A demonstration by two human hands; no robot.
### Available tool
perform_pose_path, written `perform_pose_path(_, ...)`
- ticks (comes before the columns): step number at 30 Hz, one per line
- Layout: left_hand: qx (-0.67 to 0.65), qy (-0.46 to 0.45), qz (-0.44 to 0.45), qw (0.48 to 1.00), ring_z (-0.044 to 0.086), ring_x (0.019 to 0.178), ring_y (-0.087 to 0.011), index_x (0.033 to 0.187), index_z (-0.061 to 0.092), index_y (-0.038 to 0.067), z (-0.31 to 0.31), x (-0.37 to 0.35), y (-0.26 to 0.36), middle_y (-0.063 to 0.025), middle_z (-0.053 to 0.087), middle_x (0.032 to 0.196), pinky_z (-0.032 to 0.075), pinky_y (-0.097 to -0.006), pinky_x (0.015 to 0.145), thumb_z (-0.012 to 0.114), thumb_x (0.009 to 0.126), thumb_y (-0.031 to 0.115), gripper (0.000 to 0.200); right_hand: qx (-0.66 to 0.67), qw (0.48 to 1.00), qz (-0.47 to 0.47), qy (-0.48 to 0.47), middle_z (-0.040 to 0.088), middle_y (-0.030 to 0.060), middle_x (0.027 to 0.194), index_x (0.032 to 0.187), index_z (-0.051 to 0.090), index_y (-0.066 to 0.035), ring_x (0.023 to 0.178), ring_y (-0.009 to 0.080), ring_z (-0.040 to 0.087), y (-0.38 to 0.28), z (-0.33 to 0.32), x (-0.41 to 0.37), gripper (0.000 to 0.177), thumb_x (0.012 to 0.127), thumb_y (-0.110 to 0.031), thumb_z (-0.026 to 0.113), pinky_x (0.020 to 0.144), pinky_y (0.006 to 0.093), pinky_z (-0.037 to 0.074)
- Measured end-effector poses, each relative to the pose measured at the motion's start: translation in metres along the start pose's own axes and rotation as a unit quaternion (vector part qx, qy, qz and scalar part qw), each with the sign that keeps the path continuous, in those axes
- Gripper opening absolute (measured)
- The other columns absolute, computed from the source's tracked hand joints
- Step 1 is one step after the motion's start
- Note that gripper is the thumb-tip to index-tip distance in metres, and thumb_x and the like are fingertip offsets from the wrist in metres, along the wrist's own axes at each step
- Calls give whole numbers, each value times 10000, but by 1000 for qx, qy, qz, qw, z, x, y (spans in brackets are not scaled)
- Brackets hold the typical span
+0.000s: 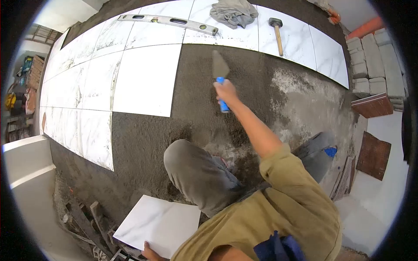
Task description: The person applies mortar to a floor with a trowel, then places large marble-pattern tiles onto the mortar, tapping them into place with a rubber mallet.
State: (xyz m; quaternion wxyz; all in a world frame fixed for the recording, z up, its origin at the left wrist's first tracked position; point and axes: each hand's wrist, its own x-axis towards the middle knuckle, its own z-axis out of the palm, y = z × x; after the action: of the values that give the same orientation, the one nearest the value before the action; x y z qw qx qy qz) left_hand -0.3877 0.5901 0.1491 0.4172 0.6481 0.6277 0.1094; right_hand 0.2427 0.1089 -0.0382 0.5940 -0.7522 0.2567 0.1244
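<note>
The trowel point(221, 68) is pointing out over gray mortar point(143, 135), right hand point(226, 90) gripping its blue handle point(224, 107). Left hand point(150, 252) is touching a loose tile point(163, 222), can't tell if it's grasping. Farther out, a mallet point(278, 39) and level point(165, 20) are lying on laid tiles point(148, 80).

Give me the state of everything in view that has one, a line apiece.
Trowel: gripped in the right hand
Loose tile: unlaid, left hand at its edge
Laid tiles: several smudged
Level: lying across tiles
Mallet: laid down on tiles
Cloth: crumpled
Floor: partly tiled
</note>
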Motion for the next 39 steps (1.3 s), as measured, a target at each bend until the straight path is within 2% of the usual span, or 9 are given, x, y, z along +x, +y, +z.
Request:
perform_pose_path(8,220,32,-80,972,595,1016,-317,1200,561,-146,36,-58,68,-248,632,1156,490,-392,903,553,987,296,490,38,994,39,-90,630,147,762,875,562,52,572,224,639,-60,70,40,286,852,-232,588,474,383,533)
perform_pose_path(11,159,55,-78,983,570,814,-275,1037,615,-133,27,-46,51,-159,633,920,489,-380,742,617,948,262,405,37,996,43,-61,638,170,773,891,568,81,576,230,646,-50,54,46,316,858,-233,575,481,390,541)
perform_pose_path(20,166,53,-87,981,588,852,-285,1072,591,-142,42,-53,65,-181,627,970,499,-387,752,606,934,228,395,-4,998,55,41,667,196,775,891,588,101,589,253,682,-3,-59,23,321,858,-218,569,461,381,548)
perform_pose_path(23,161,50,-86,982,594,864,-289,1084,584,-144,43,-52,67,-188,625,986,502,-389,755,603,929,217,394,81,993,60,59,569,76,701,845,544,7,511,179,593,23,-86,28,269,847,-250,624,417,343,498)
perform_pose_path(27,149,45,-84,984,601,881,-293,1099,573,-148,45,-51,66,-197,623,1008,506,-392,760,598,923,202,393,106,985,80,106,578,86,689,868,550,11,505,191,600,29,-115,22,270,850,-250,620,405,346,497)
perform_pose_path(30,127,48,-77,988,607,894,-297,1111,566,-151,44,-48,63,-204,621,1024,510,-395,763,594,919,191,393,43,987,82,134,597,113,699,892,546,23,516,212,614,4,-94,3,306,850,-271,620,414,362,507)
perform_pose_path(36,73,56,-81,993,619,919,-304,1134,550,-157,45,-59,73,-218,617,1057,516,-399,770,587,909,168,397,123,982,26,-143,577,84,736,877,564,1,549,161,574,-41,35,31,275,878,-265,635,451,337,495)
perform_pose_path(37,41,81,-6,996,594,754,-234,951,646,-109,55,-66,71,-139,655,861,458,-393,701,628,856,223,347,105,986,23,-130,581,93,744,886,561,17,558,167,582,-50,50,35,281,884,-255,626,453,341,498)
perform_pose_path(39,71,86,24,993,592,758,-237,944,646,-114,46,-49,55,-141,656,856,455,-395,701,630,853,225,351,65,989,30,-129,591,115,769,925,552,58,572,185,601,-53,73,59,307,893,-243,605,462,354,513)
